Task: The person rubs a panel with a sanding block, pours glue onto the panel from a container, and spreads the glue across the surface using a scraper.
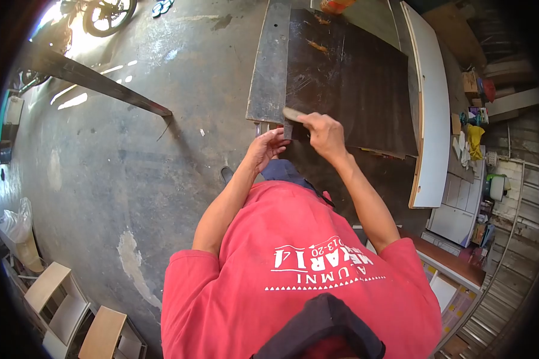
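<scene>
My right hand is closed around a flat tan tool with a rounded end; its exact kind does not show. The tool lies over the near left corner of a dark brown board. Just below it, my left hand has its fingertips pinched at the end of a narrow dark strip at that corner. A grey worn plank runs along the left side of the board. Part of the strip is hidden behind the tool and fingers.
A long white panel stands along the board's right side. On the left, a dark beam reaches over the concrete floor. Small wooden units stand at lower left, a motorcycle wheel at the top, a ladder at right.
</scene>
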The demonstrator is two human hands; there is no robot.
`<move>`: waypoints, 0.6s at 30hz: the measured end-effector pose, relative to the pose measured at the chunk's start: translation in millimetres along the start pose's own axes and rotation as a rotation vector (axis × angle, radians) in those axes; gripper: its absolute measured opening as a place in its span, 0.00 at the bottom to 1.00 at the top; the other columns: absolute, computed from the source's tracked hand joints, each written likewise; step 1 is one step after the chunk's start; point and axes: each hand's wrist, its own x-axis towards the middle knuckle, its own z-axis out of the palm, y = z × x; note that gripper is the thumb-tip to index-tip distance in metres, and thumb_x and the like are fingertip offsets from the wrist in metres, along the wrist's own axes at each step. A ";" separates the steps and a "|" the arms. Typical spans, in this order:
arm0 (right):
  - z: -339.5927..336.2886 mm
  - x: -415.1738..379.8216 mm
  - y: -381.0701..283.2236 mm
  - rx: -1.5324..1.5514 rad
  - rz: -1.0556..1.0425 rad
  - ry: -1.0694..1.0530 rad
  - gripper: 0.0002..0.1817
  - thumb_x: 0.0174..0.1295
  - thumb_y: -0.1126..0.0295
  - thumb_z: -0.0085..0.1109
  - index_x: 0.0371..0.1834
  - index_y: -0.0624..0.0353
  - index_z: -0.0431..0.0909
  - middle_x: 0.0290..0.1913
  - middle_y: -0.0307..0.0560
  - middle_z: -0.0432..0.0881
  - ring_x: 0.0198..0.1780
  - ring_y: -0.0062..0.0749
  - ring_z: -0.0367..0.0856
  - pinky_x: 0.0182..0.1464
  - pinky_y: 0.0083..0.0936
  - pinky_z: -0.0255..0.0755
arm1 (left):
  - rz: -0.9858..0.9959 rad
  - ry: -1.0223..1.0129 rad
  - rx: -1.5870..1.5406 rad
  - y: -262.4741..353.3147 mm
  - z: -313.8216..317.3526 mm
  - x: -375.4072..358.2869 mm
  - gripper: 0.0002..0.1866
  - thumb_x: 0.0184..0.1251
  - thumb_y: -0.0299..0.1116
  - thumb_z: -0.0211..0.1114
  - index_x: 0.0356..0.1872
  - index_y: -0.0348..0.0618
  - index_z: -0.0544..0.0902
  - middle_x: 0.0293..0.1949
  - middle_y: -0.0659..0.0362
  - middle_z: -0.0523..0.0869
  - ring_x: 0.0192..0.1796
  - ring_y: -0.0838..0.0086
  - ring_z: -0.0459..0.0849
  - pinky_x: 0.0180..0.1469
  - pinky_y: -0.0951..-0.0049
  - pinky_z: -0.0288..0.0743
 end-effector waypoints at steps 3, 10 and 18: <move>-3.0 -11.0 -15.6 0.011 -0.030 -0.051 0.12 0.64 0.75 0.62 0.48 0.52 0.89 0.42 0.44 0.89 0.38 0.48 0.85 0.42 0.40 0.80 | -0.036 -0.097 -0.166 -11.4 -15.6 11.1 0.22 0.84 0.43 0.53 0.66 0.38 0.79 0.52 0.53 0.91 0.57 0.65 0.87 0.62 0.63 0.78; -16.5 -36.1 -32.9 0.084 -0.012 -0.097 0.11 0.64 0.73 0.62 0.46 0.55 0.89 0.40 0.47 0.89 0.37 0.50 0.85 0.42 0.40 0.80 | -0.001 -0.302 -0.259 -24.5 -40.0 25.9 0.27 0.87 0.46 0.43 0.70 0.37 0.76 0.58 0.51 0.90 0.61 0.63 0.86 0.67 0.61 0.72; -86.5 -53.7 -28.4 0.921 0.525 -0.041 0.14 0.73 0.74 0.60 0.56 0.71 0.84 0.49 0.40 0.91 0.47 0.18 0.83 0.54 0.21 0.77 | 0.208 0.050 0.236 30.3 -16.3 -8.9 0.26 0.83 0.47 0.53 0.65 0.34 0.79 0.54 0.51 0.90 0.59 0.65 0.87 0.64 0.66 0.75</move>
